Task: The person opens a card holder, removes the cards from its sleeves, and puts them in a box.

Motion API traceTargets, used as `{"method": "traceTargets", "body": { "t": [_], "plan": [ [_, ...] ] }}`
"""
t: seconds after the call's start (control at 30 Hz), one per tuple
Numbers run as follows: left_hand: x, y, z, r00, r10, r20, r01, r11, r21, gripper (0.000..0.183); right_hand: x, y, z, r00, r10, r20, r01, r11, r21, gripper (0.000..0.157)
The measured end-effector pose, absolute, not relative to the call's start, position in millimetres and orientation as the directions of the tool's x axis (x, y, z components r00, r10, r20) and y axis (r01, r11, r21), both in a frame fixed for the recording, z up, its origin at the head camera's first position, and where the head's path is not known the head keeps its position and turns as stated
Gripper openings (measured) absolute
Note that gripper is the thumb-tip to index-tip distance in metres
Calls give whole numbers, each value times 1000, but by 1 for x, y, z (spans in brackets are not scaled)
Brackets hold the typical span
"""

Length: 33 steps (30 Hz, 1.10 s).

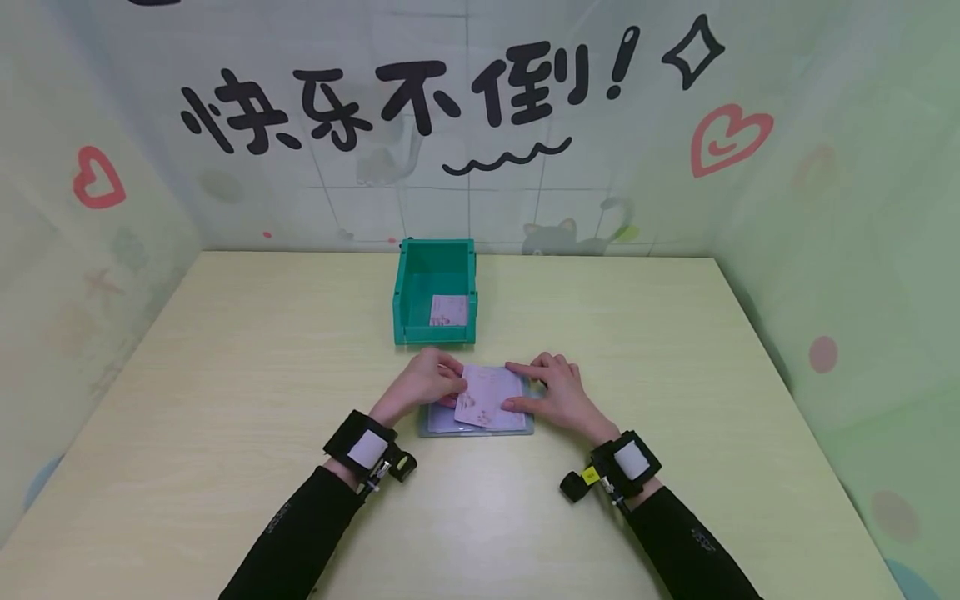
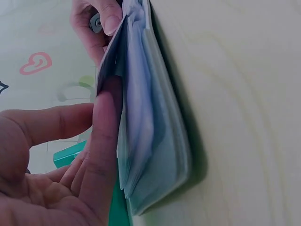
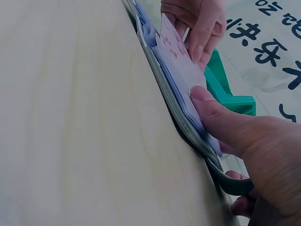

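A pale pink printed card [image 1: 486, 398] lies slanted over a booklet [image 1: 435, 422] with clear-looking sleeves and a grey-green cover. At the card's left edge, my left hand [image 1: 431, 379] pinches it between thumb and index finger. My right hand [image 1: 557, 392] holds its right end, the thumb on the printed face and the index finger along the far edge. In the right wrist view, a dark green strap [image 3: 235, 186] loops from the booklet by the right fingers. The left wrist view shows the layered sleeves [image 2: 138, 103] beneath the raised card.
Just beyond the booklet stands a green open-front bin [image 1: 435, 335] with a similar pink card [image 1: 448, 310] inside. Both sit on a pale wooden table [image 1: 225, 375]. Printed cloth walls [image 1: 420, 200] border the table at the back and sides.
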<state>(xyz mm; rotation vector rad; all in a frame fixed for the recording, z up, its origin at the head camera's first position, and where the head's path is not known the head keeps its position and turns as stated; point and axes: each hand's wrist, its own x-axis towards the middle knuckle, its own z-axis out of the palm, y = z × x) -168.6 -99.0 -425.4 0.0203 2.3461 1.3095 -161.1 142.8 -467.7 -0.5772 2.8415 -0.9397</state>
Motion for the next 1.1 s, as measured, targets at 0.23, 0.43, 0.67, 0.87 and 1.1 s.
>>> {"method": "traceTargets", "body": {
  "t": [0.23,0.43,0.67,0.87,1.1],
  "plan": [
    [-166,-115,-427,-895,268,-356,-192,488,851,42,-162,144,-469,-926,-376,22,-312,733,-604,64],
    [-169,-129,-418,-919,228,-322,-170,509,844,40,-162,144,-469,-924,-381,31,-320,727,-608,63],
    [-176,-134,-405,-974,106,-200,-122,498,859,32,-163,145,-470,-923,-384,36,-326,728,-603,64],
    [-189,-132,-403,-996,-33,-84,-91,427,900,25,-163,145,-470,-922,-386,36,-327,725,-606,64],
    [-202,-123,-405,-988,-151,7,-53,392,918,22,-163,144,-470,-921,-387,36,-327,720,-613,63]
  ]
}}
